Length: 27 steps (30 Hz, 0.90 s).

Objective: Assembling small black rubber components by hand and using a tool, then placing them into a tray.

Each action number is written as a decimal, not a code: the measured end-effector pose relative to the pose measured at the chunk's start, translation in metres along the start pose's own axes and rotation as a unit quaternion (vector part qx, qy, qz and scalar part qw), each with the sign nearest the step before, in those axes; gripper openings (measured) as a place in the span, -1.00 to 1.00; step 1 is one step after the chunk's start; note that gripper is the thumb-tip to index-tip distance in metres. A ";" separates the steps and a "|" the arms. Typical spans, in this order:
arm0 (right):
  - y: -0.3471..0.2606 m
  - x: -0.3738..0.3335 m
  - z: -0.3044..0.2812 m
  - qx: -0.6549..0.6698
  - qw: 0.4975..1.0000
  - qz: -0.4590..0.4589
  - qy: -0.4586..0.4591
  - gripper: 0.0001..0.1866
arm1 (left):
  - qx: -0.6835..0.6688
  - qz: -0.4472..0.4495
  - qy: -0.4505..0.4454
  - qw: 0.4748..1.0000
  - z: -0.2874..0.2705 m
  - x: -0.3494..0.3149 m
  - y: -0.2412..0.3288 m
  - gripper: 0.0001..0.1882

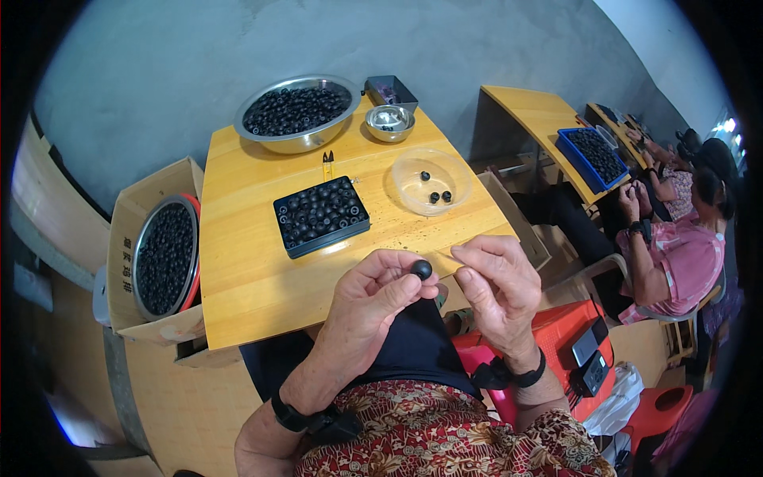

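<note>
Between the thumb and fingers of my left hand is a small round black bead, held up just beyond the near edge of the table. Close by on its right, my right hand is closed in a pinch. Something thin seems to stick out from its fingertips toward the bead, too fine to make out. On the table beyond my hands stands a black rectangular tray full of similar black beads. To its right, a clear round plastic tub holds 3 of them.
A large metal basin of beads, a small metal bowl, a dark box and yellow-handled nippers are on the wooden table. Left, a cardboard box holds another full basin. People sit working at right by a blue tray.
</note>
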State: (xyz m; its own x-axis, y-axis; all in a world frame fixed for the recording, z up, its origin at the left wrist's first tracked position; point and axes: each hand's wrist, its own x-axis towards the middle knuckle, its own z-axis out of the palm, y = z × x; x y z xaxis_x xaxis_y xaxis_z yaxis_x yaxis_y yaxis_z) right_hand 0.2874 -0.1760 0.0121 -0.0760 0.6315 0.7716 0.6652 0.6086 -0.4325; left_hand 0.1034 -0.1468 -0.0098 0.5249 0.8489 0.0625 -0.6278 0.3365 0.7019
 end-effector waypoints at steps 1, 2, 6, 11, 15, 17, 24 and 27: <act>0.001 0.000 0.000 0.030 0.999 0.024 0.005 -0.77 | 0.016 0.011 -0.002 1.000 0.000 0.000 0.000 -0.75; 0.001 0.000 -0.001 0.059 0.997 0.047 0.011 -0.77 | 0.031 0.022 -0.004 0.999 0.001 -0.001 0.000 -0.75; 0.003 -0.001 -0.005 0.073 0.996 0.056 0.017 -0.78 | 0.064 0.040 0.002 0.997 0.003 -0.001 -0.001 -0.77; 0.004 -0.001 -0.005 0.066 0.997 0.030 0.009 -0.78 | 0.065 0.044 0.004 0.997 0.003 0.000 -0.004 -0.77; 0.009 -0.001 -0.006 0.054 0.998 0.014 0.016 -0.78 | 0.062 0.046 0.004 0.997 0.001 0.001 -0.009 -0.78; 0.010 -0.002 -0.007 0.089 0.994 0.058 0.025 -0.78 | 0.074 0.056 0.016 0.996 0.002 0.001 -0.010 -0.79; 0.009 -0.001 -0.013 0.065 0.998 0.022 0.017 -0.80 | 0.020 0.012 0.013 1.000 0.006 0.000 -0.004 -0.86; 0.006 -0.003 -0.018 0.063 0.998 0.025 0.004 -0.81 | -0.020 -0.008 -0.021 1.000 0.006 0.001 0.000 -0.87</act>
State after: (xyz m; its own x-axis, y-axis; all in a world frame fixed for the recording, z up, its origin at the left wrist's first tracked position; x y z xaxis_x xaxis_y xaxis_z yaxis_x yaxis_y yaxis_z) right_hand 0.3048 -0.1835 0.0156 -0.0385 0.6589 0.7513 0.5699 0.6321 -0.5251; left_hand 0.1076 -0.1482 -0.0049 0.5575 0.8261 0.0818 -0.6411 0.3658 0.6746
